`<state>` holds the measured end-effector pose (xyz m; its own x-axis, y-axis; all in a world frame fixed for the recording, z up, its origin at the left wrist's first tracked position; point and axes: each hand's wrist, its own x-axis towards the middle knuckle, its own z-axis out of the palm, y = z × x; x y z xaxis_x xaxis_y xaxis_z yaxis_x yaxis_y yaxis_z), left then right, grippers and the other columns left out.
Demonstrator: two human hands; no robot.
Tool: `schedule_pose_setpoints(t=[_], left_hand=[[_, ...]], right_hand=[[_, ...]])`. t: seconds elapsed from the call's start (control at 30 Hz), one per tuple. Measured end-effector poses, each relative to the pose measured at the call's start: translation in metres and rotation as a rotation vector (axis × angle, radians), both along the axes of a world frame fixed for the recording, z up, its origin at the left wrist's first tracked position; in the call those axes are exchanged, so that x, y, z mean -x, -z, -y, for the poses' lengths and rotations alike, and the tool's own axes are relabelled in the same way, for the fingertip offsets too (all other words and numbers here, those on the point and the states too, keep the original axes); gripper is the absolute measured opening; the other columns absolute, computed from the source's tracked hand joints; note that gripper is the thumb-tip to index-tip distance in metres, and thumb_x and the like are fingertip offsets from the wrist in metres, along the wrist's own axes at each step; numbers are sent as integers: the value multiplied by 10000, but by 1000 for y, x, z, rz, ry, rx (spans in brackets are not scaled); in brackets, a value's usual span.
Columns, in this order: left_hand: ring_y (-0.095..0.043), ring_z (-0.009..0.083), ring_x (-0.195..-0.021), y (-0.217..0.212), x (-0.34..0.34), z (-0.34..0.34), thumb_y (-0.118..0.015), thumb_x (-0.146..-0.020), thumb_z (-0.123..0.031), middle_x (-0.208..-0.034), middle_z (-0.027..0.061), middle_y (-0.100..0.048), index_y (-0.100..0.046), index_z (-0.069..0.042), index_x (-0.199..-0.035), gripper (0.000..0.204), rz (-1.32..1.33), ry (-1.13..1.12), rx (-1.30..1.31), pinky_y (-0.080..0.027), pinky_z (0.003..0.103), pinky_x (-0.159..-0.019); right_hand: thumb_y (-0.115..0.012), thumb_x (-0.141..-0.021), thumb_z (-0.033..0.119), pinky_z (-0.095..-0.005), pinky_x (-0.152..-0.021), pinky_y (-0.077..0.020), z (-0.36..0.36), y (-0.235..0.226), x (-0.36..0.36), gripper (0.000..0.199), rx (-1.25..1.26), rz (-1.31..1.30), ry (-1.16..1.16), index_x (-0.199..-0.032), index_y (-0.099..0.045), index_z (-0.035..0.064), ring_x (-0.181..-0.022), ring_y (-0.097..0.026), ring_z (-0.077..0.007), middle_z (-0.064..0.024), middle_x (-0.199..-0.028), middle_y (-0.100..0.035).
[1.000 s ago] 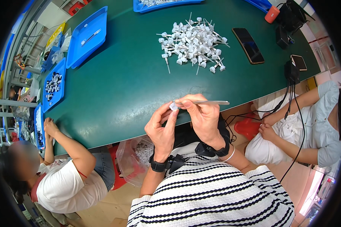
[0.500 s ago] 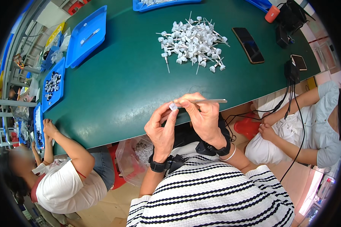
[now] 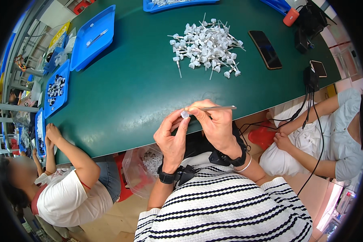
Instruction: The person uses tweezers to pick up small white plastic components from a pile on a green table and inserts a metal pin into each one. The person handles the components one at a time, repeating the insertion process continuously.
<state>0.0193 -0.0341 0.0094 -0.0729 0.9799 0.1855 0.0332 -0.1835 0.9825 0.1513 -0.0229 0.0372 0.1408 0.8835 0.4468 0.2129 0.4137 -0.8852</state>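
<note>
Over the table's near edge, my left hand [image 3: 171, 135] pinches a small whitish, translucent plastic piece [image 3: 184, 114] between thumb and fingertips. Beside it, my right hand [image 3: 215, 125] is closed around slim silver tweezers [image 3: 224, 107], whose blunt end sticks out to the right. Their tip is hidden by the right fingers, close to the plastic piece; I cannot tell whether it touches. Farther off on the green table [image 3: 137, 86] lies a heap of white plastic parts [image 3: 207, 44] with thin stems.
A dark phone [image 3: 265, 49] lies right of the heap. Blue trays [image 3: 78, 52] line the left side; another blue tray [image 3: 181, 7] is at the far edge. Black cables [image 3: 310, 101] hang at right. People sit on both sides; a clear bin [image 3: 135, 177] stands below the table edge.
The tweezers' blunt end has shifted slightly left, toward the plastic piece, with less of it sticking out of my right hand. My left hand keeps its pinch in nearly the same place.
</note>
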Motion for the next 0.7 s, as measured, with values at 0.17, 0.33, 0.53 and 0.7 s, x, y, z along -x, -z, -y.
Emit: schedule_pose_setpoints(t=[0.17,0.33,0.53,0.7], left_hand=[[-663,148,-925,3,2,-2,-681,-849,38,-1050,116,-675,-652,35,-1101,254,-17,-7,15,-551,261,-814],[-661,148,-932,-2,1,0,-674,-852,43,-1057,114,-673,-650,32,-1110,259,29,3,28,-548,260,-823],[-660,151,-941,-2,1,1,-672,-855,41,-1060,117,-672,-646,36,-1114,260,44,7,40,-546,260,-826],[-662,152,-935,-2,0,0,-675,-855,39,-1056,118,-674,-646,36,-1113,260,45,6,25,-547,261,-824]], right_hand=[[-658,-887,60,-271,-517,-451,-2,-3,0,116,62,1,-21,-831,-663,-41,-581,-590,-152,-73,-781,-677],[-658,-893,62,-264,-516,-443,1,9,5,118,34,-131,24,-849,-667,-46,-579,-575,-132,-71,-803,-684],[-661,-893,72,-258,-525,-453,1,12,6,117,24,-153,20,-877,-674,-44,-589,-580,-129,-71,-811,-686],[-660,-892,68,-261,-532,-463,1,10,4,111,14,-126,20,-877,-675,-41,-590,-590,-138,-75,-804,-688]])
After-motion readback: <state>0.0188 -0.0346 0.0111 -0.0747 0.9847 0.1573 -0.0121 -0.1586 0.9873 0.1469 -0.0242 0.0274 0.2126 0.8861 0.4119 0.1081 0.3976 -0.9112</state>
